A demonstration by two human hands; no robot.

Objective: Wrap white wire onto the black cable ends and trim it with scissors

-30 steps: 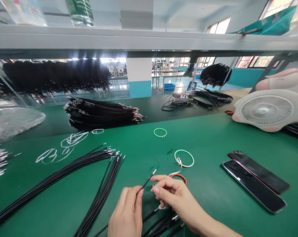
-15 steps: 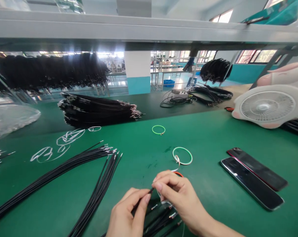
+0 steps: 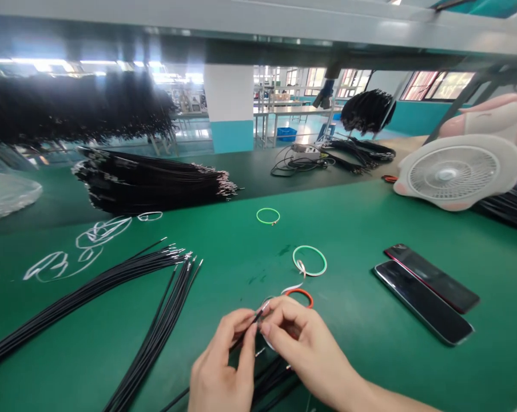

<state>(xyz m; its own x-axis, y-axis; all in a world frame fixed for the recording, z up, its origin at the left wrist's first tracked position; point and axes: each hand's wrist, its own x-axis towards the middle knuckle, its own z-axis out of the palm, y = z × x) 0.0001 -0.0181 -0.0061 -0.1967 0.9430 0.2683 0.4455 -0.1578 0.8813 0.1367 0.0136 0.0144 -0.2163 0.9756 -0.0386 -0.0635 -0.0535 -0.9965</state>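
My left hand (image 3: 222,369) pinches a thin black wire (image 3: 250,323) near its metal-tipped end, low in the middle of the view. My right hand (image 3: 299,343) meets it from the right, its thumb and forefinger closed on the same wire tip. Under both hands lie a few more black wires (image 3: 271,380) with metal ends. Just beyond my right fingers an orange ring (image 3: 300,293) with a white tie rests on the green mat (image 3: 361,240).
Two fans of long black wires (image 3: 112,280) spread at the left. A green-white ring (image 3: 310,260) and a small green ring (image 3: 267,216) lie ahead. Two phones (image 3: 425,292) sit at the right, a white fan (image 3: 453,171) behind them, a wire stack (image 3: 151,180) at the back left.
My hands have come together: the wire tip that stuck up from my left hand is now pinched by my right fingers too. The view has tilted slightly downward.
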